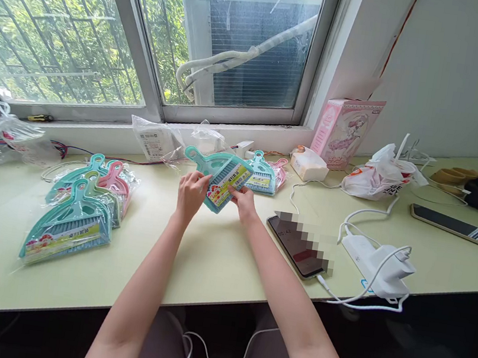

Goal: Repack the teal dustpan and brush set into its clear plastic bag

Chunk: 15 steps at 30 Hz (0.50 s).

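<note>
A teal dustpan and brush set (pixel 225 180) with a yellow-green printed label is held up above the table, tilted. My left hand (pixel 192 193) grips its left edge below the handle, and my right hand (pixel 242 199) pinches the label's lower right side. Just behind it lie another teal set (pixel 261 175) and a pink one (pixel 280 173), partly covered. On the left of the table several wrapped sets overlap, with a teal one (pixel 70 228) in front and a pink one (pixel 117 182) behind.
A phone (pixel 296 244) on a cable lies right of my right hand, near a white power strip (pixel 374 265). Farther back stand a tissue pack (pixel 309 164), a pink box (pixel 347 132) and plastic bags (pixel 377 173). Another phone (pixel 454 227) lies far right.
</note>
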Tool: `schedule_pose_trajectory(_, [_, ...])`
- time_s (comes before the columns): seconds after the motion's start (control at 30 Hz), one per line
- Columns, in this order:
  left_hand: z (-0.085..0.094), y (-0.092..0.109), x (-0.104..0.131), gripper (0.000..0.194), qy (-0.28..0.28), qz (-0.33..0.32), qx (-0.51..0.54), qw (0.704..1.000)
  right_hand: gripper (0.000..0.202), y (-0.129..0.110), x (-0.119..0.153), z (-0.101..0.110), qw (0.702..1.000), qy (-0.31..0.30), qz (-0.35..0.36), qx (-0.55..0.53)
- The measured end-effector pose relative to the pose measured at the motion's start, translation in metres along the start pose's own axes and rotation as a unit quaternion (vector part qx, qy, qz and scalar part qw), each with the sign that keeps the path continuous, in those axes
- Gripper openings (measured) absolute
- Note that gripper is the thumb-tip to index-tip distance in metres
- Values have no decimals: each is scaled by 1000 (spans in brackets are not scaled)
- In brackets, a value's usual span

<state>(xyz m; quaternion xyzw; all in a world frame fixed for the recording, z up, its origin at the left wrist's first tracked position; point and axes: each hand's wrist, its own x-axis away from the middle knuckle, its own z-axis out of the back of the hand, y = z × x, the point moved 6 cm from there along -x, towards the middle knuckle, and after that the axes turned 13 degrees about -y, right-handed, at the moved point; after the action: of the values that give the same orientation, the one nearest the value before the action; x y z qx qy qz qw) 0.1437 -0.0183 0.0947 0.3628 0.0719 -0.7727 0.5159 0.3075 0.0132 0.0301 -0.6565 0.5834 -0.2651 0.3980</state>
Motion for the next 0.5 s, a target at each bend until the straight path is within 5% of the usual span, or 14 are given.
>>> schedule_pose_trajectory(0.17, [-11, 16, 4, 25, -28, -36, 9, 999, 26, 4, -3, 8, 999, 35, 4, -24])
schedule_pose_trajectory(0.3, [8, -1, 12, 52, 147, 80, 105, 980, 26, 6, -4, 9, 997, 46, 19, -64])
schedule_pose_trajectory(0.37, [11, -21, 15, 71, 214, 163, 238, 933, 25, 7, -3, 7, 996, 42, 23, -76])
schedule_pose_trajectory(0.4, [6, -31, 14, 75, 204, 198, 330, 900, 25, 7, -3, 6, 996, 39, 23, -79])
schedule_pose_trajectory(0.5, [-30, -36, 2, 76, 24, 215, 587, 780, 27, 10, -2, 2, 996, 34, 22, -81])
